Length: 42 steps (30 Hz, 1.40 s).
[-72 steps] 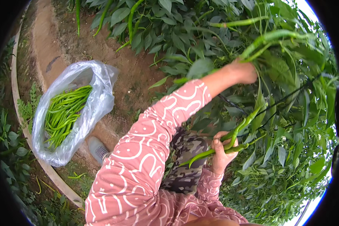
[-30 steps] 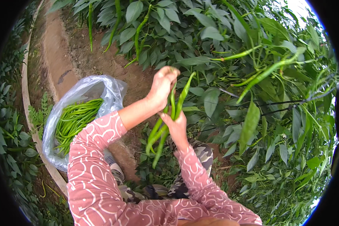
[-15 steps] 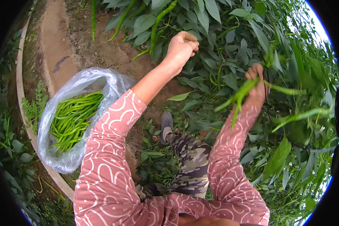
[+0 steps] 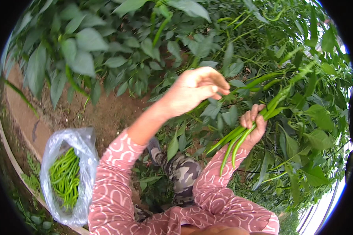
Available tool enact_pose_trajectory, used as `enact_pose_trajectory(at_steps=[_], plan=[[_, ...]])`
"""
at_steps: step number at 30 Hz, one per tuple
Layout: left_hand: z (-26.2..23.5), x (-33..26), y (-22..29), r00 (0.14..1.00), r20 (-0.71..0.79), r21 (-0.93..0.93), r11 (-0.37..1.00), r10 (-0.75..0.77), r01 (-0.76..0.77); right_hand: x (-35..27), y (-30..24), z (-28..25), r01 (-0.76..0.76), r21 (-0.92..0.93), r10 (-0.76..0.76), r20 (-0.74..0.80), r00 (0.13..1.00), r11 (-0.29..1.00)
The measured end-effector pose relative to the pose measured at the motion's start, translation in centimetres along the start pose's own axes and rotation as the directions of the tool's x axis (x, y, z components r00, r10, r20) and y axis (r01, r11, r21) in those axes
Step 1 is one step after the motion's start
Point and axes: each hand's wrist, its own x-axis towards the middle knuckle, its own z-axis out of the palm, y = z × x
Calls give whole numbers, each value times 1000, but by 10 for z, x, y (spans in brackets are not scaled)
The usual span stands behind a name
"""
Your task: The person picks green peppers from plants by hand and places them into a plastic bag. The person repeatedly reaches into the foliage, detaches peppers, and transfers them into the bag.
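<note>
Several long green chili peppers (image 4: 236, 138) are bundled in my right hand (image 4: 256, 124), whose fingers wrap round them. Their tips hang down to the left over the sleeve, and their upper ends run up into the leaves. To its left and a little higher, my left hand (image 4: 196, 89) reaches over the pepper plants (image 4: 219, 51). Its fingers are loosely bent, with a gap above the thumb, and nothing shows between them. A clear plastic bag (image 4: 88, 147) stands on the ground at lower left, partly filled with picked green peppers (image 4: 66, 176).
Leafy plants bearing hanging peppers (image 4: 75, 83) spread across the far side and the right. Bare brown soil (image 4: 110, 105) lies between them and the bag. A pale curved strip (image 4: 12, 156) edges the ground at left. My camouflage-clad leg (image 4: 183, 172) is below my hands.
The view has shifted, so the bag and ground sit lower and more foliage shows at upper left. My hands are closer together, and the peppers in my right hand show more plainly.
</note>
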Motion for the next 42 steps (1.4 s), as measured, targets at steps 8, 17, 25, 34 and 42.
enact_pose_trajectory(at_steps=[8, 17, 25, 34, 42], plan=[[65, 160, -80, 898, 12, 780, 557, 440, -284, 2, 4, 14, 2, -52, -8, -113, 994, 999], [67, 163, -38, 836, 397, 916, -103, 380, -388, -8, 4, 10, 33, -34, -39, -219, 975, 999], [56, 168, 71, 880, 51, 975, 169, 472, -147, -11, 5, -1, -38, -74, 22, -199, 980, 997], [53, 86, 68, 990, 101, 92, 992, -100, 91, -5, 7, 8, 12, -123, -44, -257, 965, 992], [114, 105, -55, 799, -14, 736, 547, 601, -398, -8, 12, 30, 87, -73, -109, -382, 918, 993]])
